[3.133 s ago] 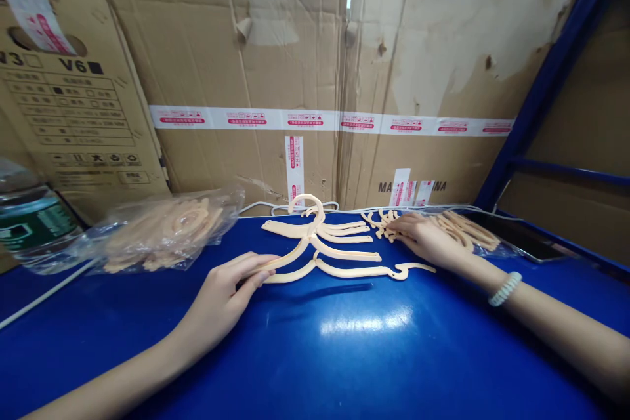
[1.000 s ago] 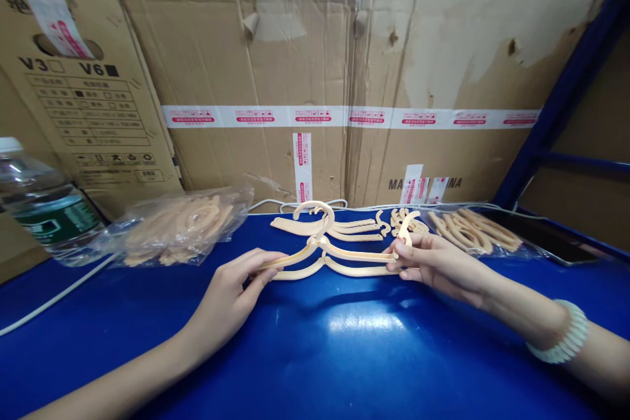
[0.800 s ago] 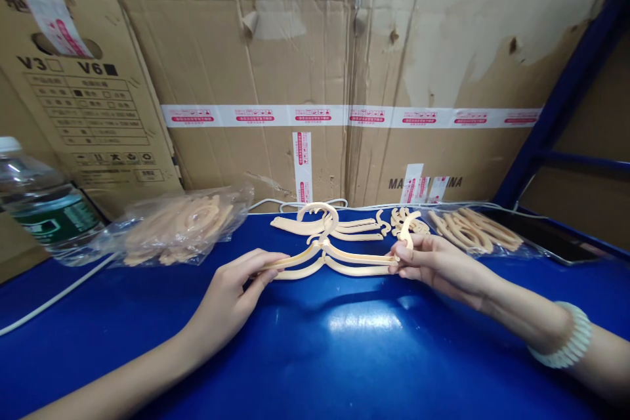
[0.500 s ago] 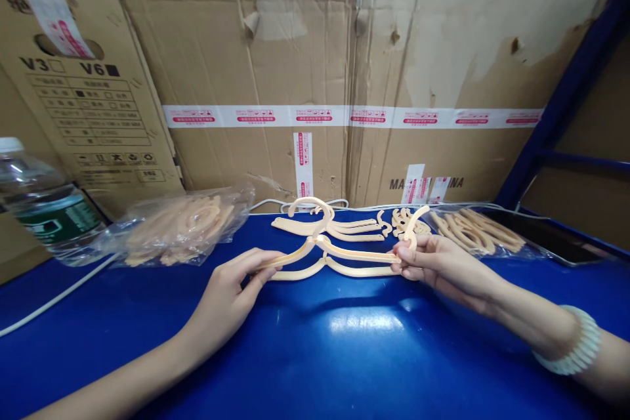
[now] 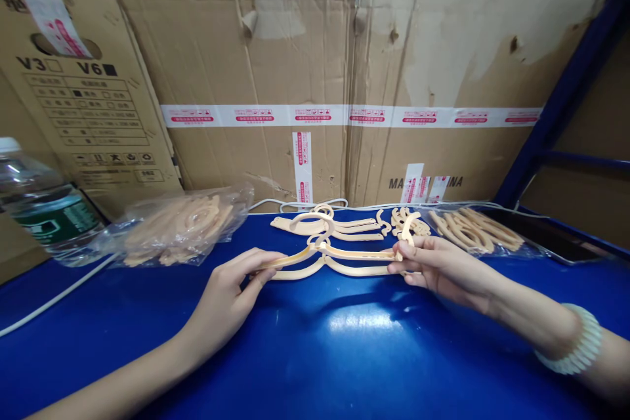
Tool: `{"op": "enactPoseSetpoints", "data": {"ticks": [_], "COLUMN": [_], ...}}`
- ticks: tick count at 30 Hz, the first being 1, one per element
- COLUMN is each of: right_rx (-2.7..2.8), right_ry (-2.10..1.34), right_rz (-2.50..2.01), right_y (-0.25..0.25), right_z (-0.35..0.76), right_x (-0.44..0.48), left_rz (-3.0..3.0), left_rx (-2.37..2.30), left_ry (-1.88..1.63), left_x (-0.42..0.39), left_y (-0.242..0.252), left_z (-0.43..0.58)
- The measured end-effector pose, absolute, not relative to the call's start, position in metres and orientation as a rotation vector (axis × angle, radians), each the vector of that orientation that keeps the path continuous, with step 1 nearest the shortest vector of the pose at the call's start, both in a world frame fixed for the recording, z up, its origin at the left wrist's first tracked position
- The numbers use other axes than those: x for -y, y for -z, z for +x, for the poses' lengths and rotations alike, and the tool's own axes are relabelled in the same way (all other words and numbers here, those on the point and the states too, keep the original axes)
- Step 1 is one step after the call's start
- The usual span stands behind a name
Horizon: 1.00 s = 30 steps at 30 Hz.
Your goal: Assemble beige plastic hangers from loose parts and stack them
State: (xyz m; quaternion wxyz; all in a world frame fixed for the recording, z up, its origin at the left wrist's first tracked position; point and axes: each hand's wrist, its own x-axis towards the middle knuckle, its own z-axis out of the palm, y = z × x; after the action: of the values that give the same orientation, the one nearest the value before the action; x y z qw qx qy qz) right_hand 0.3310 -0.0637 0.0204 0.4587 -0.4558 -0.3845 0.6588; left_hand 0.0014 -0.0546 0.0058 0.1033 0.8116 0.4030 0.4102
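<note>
A cream plastic hanger (image 5: pixel 339 254) lies on the blue table (image 5: pixel 315 354), held at both ends. My left hand (image 5: pixel 231 295) pinches its left arm tip between thumb and fingers. At the other end, my right hand (image 5: pixel 433 266) is closed on the right arm tip together with a small cream hook piece (image 5: pixel 406 231) that sticks up from the fingers. A second hanger (image 5: pixel 339 271) lies just under the first. Behind them rests another finished hanger (image 5: pixel 325 226).
A clear bag of cream parts (image 5: pixel 177 223) sits at the left, a water bottle (image 5: pixel 39 207) beyond it. Loose small hooks (image 5: pixel 408 220) and another open bag of parts (image 5: pixel 477 230) lie at the right. Cardboard boxes (image 5: pixel 315 65) wall the back; a blue rack post (image 5: pixel 561 92) rises at right.
My right hand left the pile of small hooks, carried one piece to the hanger's right end and closed on it. The hanger's top hook tipped down toward the table. My left hand stayed put.
</note>
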Motion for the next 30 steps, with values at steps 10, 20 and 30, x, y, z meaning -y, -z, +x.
{"op": "enactPoseSetpoints", "data": {"ticks": [10, 20, 30], "right_rx": [1.029, 1.097, 1.148], "right_ry": [-1.616, -1.271, -1.133], "right_rz": [-1.142, -1.116, -1.160], "right_y": [-0.018, -0.017, -0.021], "right_z": [0.332, 0.324, 0.324], "right_x": [0.063, 0.067, 0.070], "left_rz": [2.382, 2.406, 2.464], "left_rx": [-1.191, -1.175, -1.166], "left_ry": [-1.178, -1.140, -1.177], "left_x": [0.056, 0.056, 0.057], "left_y": [-0.005, -0.001, -0.004], "left_z": [0.001, -0.001, 0.002]}}
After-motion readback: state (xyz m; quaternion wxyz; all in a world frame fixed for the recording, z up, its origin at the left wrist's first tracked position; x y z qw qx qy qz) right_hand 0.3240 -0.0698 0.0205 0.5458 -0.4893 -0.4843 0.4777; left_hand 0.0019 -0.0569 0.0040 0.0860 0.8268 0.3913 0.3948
